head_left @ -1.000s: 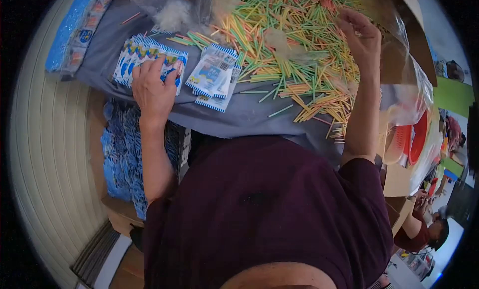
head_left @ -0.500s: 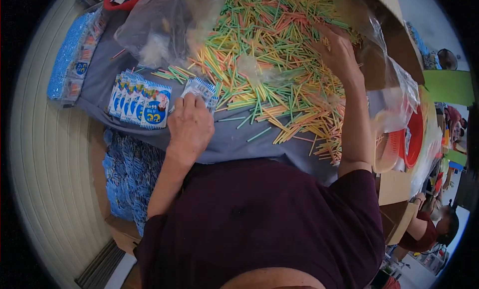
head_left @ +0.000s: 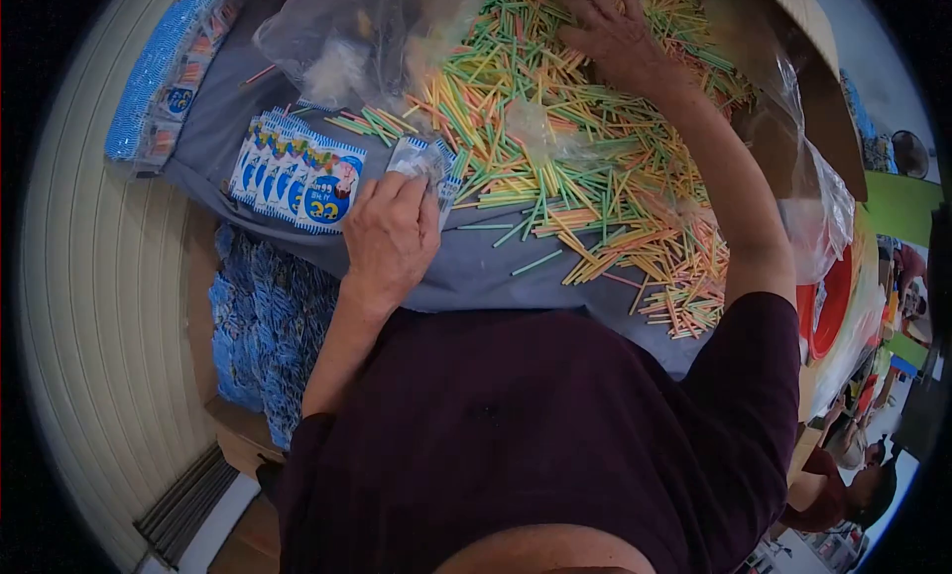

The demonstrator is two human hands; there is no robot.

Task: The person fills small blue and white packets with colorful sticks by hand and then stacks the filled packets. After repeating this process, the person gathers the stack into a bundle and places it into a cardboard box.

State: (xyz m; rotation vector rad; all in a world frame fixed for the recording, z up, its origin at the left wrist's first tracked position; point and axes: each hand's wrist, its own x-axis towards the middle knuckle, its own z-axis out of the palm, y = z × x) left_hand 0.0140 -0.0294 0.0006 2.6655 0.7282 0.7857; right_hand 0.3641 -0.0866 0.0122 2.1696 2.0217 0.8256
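Observation:
My left hand (head_left: 392,232) is closed at the table's near edge, its fingers curled on a small blue-and-white packet (head_left: 421,156). Just left of it, several matching printed packets (head_left: 327,192) lie overlapped in a fanned row. My right hand (head_left: 620,39) reaches to the far side of a wide heap of thin coloured sticks (head_left: 555,108) in green, yellow, orange and pink. Its fingers are spread apart over the sticks and touch them; I see nothing gripped in them.
Clear plastic bags (head_left: 332,39) lie left of the heap and across it. A wrapped blue bundle (head_left: 164,78) sits at the far left. Below the table edge, a cardboard box holds many blue packets (head_left: 263,316). A red basin (head_left: 831,301) and another person (head_left: 843,490) are at right.
My right hand has moved up and left, farther into the heap of sticks. My left hand stays at the packet. The whole view has shifted a little.

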